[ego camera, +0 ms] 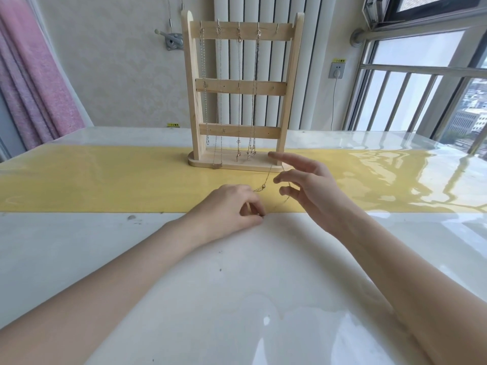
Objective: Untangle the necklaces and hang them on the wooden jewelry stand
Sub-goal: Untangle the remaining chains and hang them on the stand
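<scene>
A wooden jewelry stand [238, 88] rises at the back of the yellow strip, with several thin necklaces [238, 101] hanging from hooks on its top bar. One fine gold necklace [266, 181] with a small pendant is stretched above the table between my hands. My left hand [229, 209] has its fingers curled and pinches one end of the chain near the strip's front edge. To the right, my right hand [305, 188] holds its fingers spread and loosely bent, and the chain loops over them, just in front of the stand's base.
The table [237, 285] is white and glossy with a yellow strip [105, 180] across it. A radiator stands behind the stand, a pink curtain [34, 75] at the left, and a barred window [421, 88] at the right. One hook [276, 28] at the top right is free.
</scene>
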{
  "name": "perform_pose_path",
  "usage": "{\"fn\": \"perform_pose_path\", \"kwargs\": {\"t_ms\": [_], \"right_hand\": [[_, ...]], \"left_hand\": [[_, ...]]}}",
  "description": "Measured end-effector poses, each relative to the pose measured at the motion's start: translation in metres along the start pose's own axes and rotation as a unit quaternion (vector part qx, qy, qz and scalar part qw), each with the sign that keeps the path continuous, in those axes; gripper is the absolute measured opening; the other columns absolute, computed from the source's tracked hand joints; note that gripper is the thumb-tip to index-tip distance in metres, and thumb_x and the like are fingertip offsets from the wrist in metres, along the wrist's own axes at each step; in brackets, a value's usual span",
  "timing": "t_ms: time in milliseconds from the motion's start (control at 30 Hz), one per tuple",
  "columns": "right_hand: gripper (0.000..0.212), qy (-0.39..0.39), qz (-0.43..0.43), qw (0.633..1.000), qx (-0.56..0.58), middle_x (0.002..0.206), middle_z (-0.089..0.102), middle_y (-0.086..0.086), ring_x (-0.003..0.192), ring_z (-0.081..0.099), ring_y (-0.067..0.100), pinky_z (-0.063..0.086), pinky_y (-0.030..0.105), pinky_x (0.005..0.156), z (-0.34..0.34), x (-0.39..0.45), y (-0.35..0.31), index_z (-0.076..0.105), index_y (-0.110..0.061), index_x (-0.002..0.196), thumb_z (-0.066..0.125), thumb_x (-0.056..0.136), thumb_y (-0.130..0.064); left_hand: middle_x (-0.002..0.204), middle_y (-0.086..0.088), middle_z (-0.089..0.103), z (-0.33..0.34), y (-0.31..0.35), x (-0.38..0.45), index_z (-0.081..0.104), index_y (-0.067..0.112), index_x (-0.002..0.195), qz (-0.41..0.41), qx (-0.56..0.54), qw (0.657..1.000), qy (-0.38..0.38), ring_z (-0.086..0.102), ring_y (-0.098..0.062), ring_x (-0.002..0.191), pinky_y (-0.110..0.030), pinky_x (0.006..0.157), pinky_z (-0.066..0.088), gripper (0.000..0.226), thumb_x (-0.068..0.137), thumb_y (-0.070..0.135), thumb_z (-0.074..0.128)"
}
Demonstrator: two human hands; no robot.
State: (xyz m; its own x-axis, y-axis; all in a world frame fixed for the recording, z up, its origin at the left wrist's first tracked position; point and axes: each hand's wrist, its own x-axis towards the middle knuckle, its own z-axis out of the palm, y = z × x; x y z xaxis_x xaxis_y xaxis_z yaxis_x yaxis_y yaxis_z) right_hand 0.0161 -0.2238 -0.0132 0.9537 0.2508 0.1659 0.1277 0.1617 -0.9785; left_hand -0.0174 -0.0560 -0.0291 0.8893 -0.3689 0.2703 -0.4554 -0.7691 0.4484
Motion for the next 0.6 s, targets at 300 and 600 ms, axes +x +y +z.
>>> {"fn": "perform_pose_path", "kwargs": {"t_ms": [300,600], "right_hand": [[0.030,0.128,-0.041,0.942,-0.307,0.079,0.059,-0.007,0.060,0.046,0.014,0.033,0.013,0.048,0.000,-0.002,0.004,0.070,-0.013,0.086,0.045,0.083,0.002],[0.012,-0.166,0.053,0.980,-0.093,0.083,0.069,0.001,0.069,0.052,0.013,0.040,0.022,0.061,0.013,-0.009,0.000,0.064,-0.011,0.098,0.054,0.092,-0.011]], "left_hand": [[0.066,0.004,0.063,-0.012,-0.001,0.002,0.067,0.016,0.070,-0.048,-0.112,0.987,0.109,0.052,-0.001,0.055,-0.019,0.058,0.042,0.019,0.087,0.016,0.058],[0.059,0.004,0.057,-0.026,0.005,0.005,0.062,0.012,0.072,-0.116,-0.333,0.931,0.099,0.052,0.002,0.046,-0.012,0.050,0.045,0.024,0.093,0.014,0.051]]}}
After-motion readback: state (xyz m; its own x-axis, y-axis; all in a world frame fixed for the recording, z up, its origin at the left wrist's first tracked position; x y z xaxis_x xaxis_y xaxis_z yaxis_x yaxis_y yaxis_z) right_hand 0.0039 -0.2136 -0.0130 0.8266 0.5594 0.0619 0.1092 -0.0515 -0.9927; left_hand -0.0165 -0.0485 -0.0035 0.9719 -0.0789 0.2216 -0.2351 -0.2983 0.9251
